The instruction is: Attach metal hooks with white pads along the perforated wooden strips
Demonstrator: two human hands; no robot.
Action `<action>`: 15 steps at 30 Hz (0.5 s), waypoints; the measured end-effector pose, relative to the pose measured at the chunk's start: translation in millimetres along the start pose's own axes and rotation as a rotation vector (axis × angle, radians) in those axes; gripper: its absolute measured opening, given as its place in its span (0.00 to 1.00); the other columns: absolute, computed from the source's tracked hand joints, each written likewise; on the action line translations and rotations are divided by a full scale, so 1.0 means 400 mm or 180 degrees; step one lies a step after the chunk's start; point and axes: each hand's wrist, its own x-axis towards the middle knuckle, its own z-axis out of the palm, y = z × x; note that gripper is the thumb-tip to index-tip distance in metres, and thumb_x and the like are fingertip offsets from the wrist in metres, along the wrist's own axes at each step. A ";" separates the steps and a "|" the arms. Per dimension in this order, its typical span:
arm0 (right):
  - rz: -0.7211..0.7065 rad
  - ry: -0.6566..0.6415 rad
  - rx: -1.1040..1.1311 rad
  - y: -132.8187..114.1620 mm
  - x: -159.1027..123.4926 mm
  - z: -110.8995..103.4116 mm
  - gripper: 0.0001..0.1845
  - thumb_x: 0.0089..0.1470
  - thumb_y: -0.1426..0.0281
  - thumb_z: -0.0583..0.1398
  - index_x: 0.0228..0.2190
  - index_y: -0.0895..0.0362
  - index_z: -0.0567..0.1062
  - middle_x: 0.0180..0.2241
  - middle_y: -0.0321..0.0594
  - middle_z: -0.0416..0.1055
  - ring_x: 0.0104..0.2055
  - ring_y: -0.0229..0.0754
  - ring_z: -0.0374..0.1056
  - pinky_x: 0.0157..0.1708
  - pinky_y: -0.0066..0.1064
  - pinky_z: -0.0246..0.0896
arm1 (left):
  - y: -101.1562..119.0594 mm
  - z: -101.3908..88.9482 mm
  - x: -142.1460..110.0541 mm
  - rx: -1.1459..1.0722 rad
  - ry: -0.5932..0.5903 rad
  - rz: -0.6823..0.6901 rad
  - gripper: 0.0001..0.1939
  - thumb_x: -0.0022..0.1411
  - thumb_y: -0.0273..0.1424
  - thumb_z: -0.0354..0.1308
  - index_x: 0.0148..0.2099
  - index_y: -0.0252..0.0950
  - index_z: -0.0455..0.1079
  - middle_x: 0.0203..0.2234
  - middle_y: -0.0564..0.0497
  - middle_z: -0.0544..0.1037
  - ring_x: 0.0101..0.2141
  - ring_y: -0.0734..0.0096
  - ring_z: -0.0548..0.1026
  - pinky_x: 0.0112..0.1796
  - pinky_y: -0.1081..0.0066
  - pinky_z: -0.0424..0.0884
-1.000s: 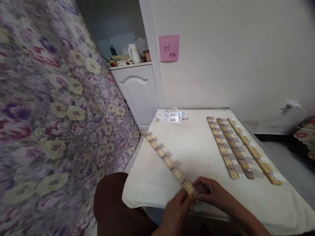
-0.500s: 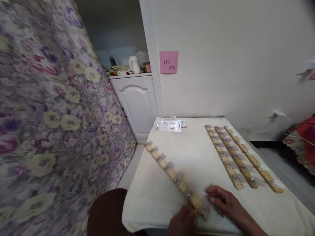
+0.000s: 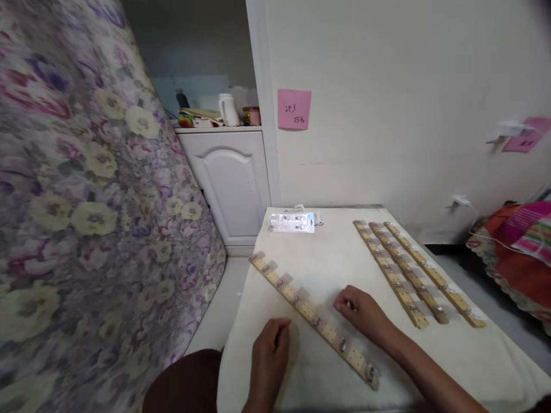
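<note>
Head view: slanted wooden strip between two curled hands

1. Work position. The long, narrow, light-wood strip with small metal fittings (image 3: 307, 311) lies diagonally on the cream cloth-covered table (image 3: 316, 252), from the left edge toward the near side.
2. Left unit. My left hand (image 3: 270, 353) is on the near-left side of the strip, apart from it. Its fingers are bent inward; whether they pinch anything, I cannot tell.
3. Right unit. My right hand (image 3: 359, 310) is just beyond the strip. Its fingers are curled toward the thumb; their contents and any contact with the fittings cannot be confirmed.
4. Surroundings. Three similar wooden strips (image 3: 407, 265) lie side by side at the right. A clear, flat plastic packet (image 3: 291, 222) rests at the far-left corner. A pink paper note (image 3: 294, 109) is on the wall.
</note>
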 end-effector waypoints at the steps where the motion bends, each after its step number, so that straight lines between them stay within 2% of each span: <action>1: -0.0011 -0.0040 -0.0180 -0.024 0.016 0.014 0.08 0.51 0.70 0.55 0.25 0.56 0.75 0.30 0.38 0.70 0.34 0.40 0.65 0.35 0.29 0.57 | -0.004 0.000 -0.001 -0.0060 0.0005 -0.0031 0.10 0.64 0.34 0.49 0.40 0.39 0.72 0.34 0.51 0.77 0.37 0.65 0.74 0.39 0.69 0.68; 4: -0.0021 -0.0089 -0.0817 -0.085 0.051 0.070 0.08 0.49 0.65 0.59 0.28 0.55 0.77 0.35 0.42 0.72 0.41 0.46 0.64 0.41 0.34 0.55 | -0.018 -0.003 -0.001 -0.0235 0.0048 -0.0115 0.10 0.62 0.34 0.50 0.40 0.39 0.72 0.34 0.51 0.78 0.37 0.65 0.75 0.38 0.69 0.68; 7: 0.0053 -0.0008 -0.1353 -0.119 0.069 0.124 0.15 0.45 0.58 0.62 0.30 0.57 0.78 0.38 0.47 0.71 0.44 0.52 0.63 0.43 0.39 0.53 | -0.032 -0.007 0.001 -0.0388 0.0115 -0.0169 0.10 0.61 0.34 0.51 0.40 0.38 0.73 0.34 0.51 0.79 0.37 0.64 0.75 0.39 0.69 0.69; 10: 0.0113 0.0023 -0.1562 -0.127 0.076 0.159 0.23 0.40 0.52 0.64 0.31 0.58 0.78 0.39 0.50 0.71 0.45 0.54 0.62 0.44 0.41 0.52 | -0.044 -0.007 0.003 -0.0466 0.0154 -0.0196 0.10 0.60 0.34 0.52 0.40 0.38 0.73 0.34 0.51 0.79 0.38 0.64 0.75 0.40 0.69 0.69; 12: 0.0129 0.0037 -0.1645 -0.126 0.080 0.173 0.23 0.38 0.53 0.65 0.32 0.59 0.78 0.39 0.49 0.71 0.45 0.55 0.61 0.44 0.41 0.51 | -0.047 -0.006 0.003 -0.0508 0.0172 -0.0207 0.10 0.60 0.34 0.52 0.39 0.38 0.73 0.34 0.51 0.79 0.37 0.64 0.76 0.40 0.69 0.70; 15: 0.0130 0.0043 -0.1721 -0.126 0.085 0.185 0.19 0.40 0.58 0.63 0.32 0.60 0.78 0.39 0.49 0.71 0.45 0.54 0.62 0.44 0.41 0.50 | -0.040 -0.007 0.004 -0.0603 0.0233 -0.0235 0.10 0.58 0.34 0.53 0.38 0.38 0.73 0.33 0.50 0.79 0.36 0.63 0.76 0.40 0.68 0.71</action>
